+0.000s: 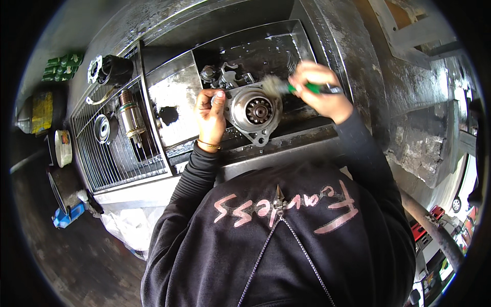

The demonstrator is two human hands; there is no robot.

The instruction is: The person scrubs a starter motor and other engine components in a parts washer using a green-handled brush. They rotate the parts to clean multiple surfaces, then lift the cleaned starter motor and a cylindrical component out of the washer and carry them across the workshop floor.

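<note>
My left hand (211, 115) grips the left edge of a grey metal starter motor housing (240, 110), thumb on top. A toothed pinion gear (259, 111) sits in the round opening of this housing, and a flange with holes points toward me. In my right hand (322, 89) is a brush with a green handle (309, 88), fingers wrapped round it. Its pale bristles (275, 86) are at the housing's upper right rim, blurred by motion; whether they touch it I cannot tell. The housing is over a dark wet metal basin (255, 48).
Left of the basin, a wire rack (87, 153) carries an armature (131, 117), a round metal cup (105, 128) and a black motor part (115, 70). Small metal parts (230, 77) lie in the basin behind the housing. A blue bottle (69, 216) is at lower left.
</note>
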